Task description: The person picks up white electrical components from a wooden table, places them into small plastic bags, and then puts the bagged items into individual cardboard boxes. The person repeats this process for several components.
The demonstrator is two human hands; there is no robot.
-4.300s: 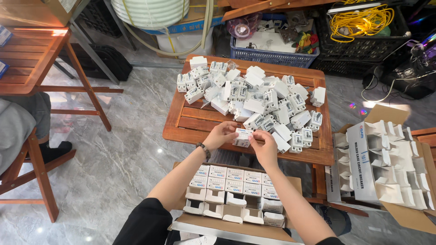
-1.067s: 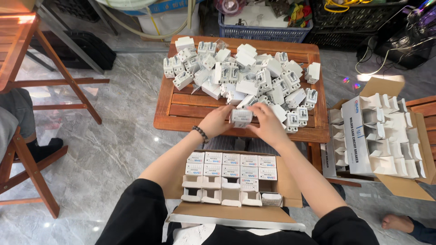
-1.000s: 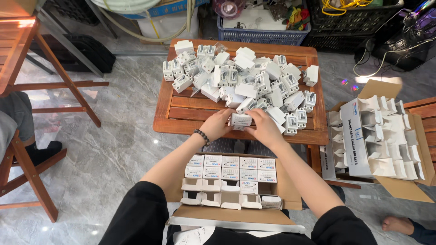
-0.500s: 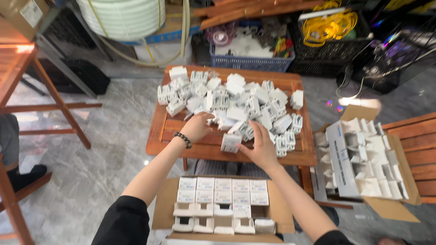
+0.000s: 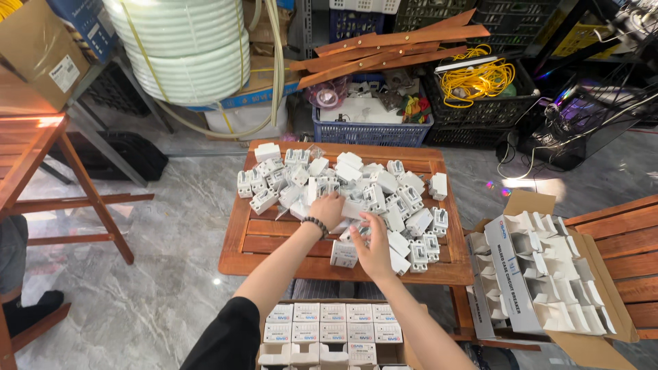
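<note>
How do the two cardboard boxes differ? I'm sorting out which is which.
The box by the person's lap holds closed small white boxes packed in neat rows; the box on the right holds open, empty-looking white cartons, loosely stacked. The lap box sits centred below the wooden table, the right one beside it. Both are brown cardboard, open-topped.

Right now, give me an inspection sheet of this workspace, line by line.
Surface: small slatted wooden table, its near left part bare.
Job's things: pile of white plastic parts on the table; small white box at the near edge.
Clutter: carton of packed white boxes below; open carton of empty white sleeves to the right.
Hands: left hand reaches into the pile; right hand rests beside the small box; whether either grips anything cannot be told.
Cables: yellow coil in a black crate; dark leads on the floor.
Surroundings: marble-look floor, white hose coil, blue basket, wooden planks.
</note>
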